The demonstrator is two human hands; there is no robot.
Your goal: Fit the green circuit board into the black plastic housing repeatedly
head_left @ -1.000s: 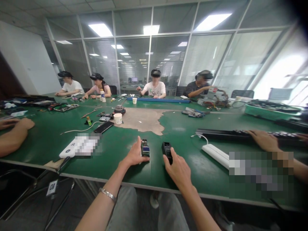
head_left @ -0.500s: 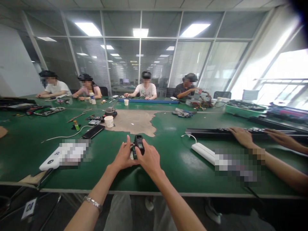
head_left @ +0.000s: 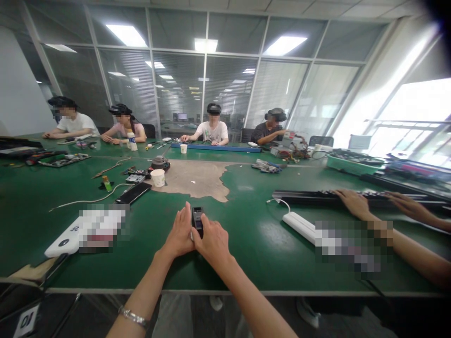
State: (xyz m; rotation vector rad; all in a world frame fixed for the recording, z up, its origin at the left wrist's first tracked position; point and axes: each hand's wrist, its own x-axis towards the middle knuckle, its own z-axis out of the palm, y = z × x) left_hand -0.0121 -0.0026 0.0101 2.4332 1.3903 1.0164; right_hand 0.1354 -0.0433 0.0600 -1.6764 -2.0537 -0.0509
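Observation:
A small black device [head_left: 197, 218] stands on the green table [head_left: 246, 244] between both my hands. My left hand [head_left: 180, 234] presses against its left side with fingers together and pointing away. My right hand [head_left: 211, 241] wraps round its right side and near end. The green circuit part seen earlier is hidden between the hands. A metal bracelet [head_left: 133, 317] sits on my left wrist.
A white power strip [head_left: 299, 224] lies right of my hands, a neighbour's hands [head_left: 354, 202] rest on a long black bar beyond it. Left lie a white box [head_left: 66, 234], a black phone [head_left: 133, 193] and a paper cup [head_left: 158, 177]. Several people sit along the far side.
My hands, apart a second ago with a green board part in the left and a black part in the right, have come together round one black device.

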